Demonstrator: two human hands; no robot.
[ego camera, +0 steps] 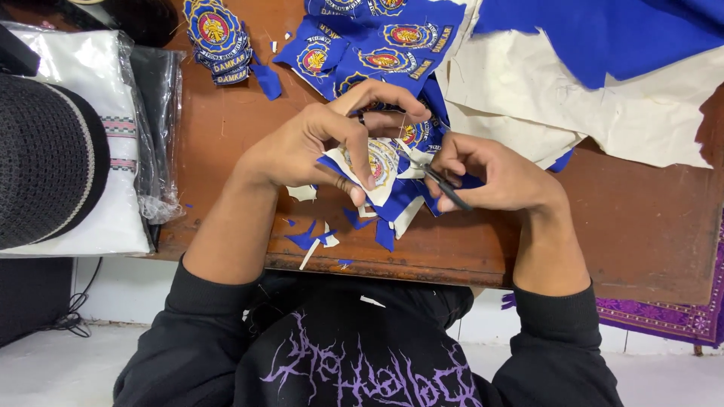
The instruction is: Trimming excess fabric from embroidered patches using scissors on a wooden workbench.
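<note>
Overhead, the head camera is looking down on a brown wooden table [226, 128] where a person in black sleeves is working with both hands near the table's near edge. The left hand [317, 143] is pinching an embroidered patch [381, 162], its fingers closed on the white-backed, blue-edged piece at the centre of the table. The right hand [490, 173] is gripping a small pair of dark scissors [446, 187], fingers curled tight around them, with the blades touching the patch's right edge. Blue and white fabric scraps [313, 237] are lying just beneath the hands, close to the near edge. A strip of uncut blue patches [377, 45] is resting at the far side, just beyond the hands, and a small stack of cut patches [219, 38] is sitting at the far left. Blue cloth over cream backing fabric [603, 90] is spreading across the far right. A plastic-wrapped white bundle [98, 136] is lying at the left edge, beside a dark knitted cap [38, 158]. A purple patterned cloth [664, 316] is showing at the near right, below the table.
</note>
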